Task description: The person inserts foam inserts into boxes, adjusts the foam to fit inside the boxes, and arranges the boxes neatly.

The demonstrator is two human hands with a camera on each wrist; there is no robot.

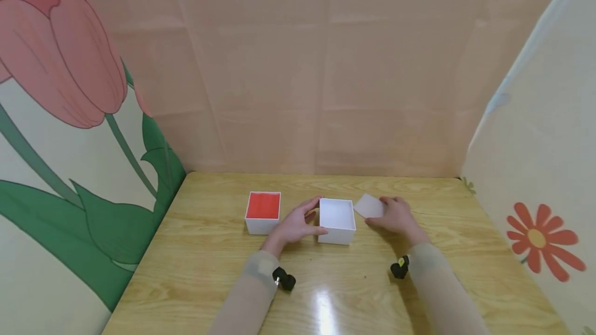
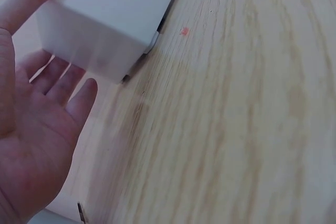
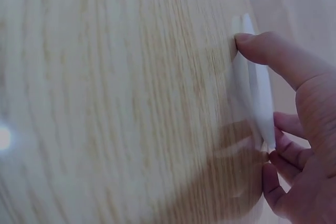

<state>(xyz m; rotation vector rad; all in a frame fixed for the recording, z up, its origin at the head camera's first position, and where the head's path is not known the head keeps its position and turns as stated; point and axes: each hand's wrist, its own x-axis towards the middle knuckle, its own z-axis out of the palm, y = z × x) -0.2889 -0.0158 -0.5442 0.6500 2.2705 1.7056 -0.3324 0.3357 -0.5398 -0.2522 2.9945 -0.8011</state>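
My left hand (image 1: 294,226) holds the open-topped white box (image 1: 337,235) from its left side, thumb at the front and fingers toward the back. In the left wrist view the thumb touches one face of the box (image 2: 110,9) and the fingers lie along its lower side. To the right of this box, my right hand (image 1: 395,216) grips a thin white square piece (image 1: 370,207) by its edges. The right wrist view shows this thin piece (image 3: 261,85) low over the table, between the thumb and the fingers.
A second white box (image 1: 262,226) with a red top surface (image 1: 263,204) stands left of my left hand. Both boxes are on a wood-grain table (image 1: 344,288). A pink cloth (image 1: 298,92) hangs behind it, with flower-printed sheets at both sides.
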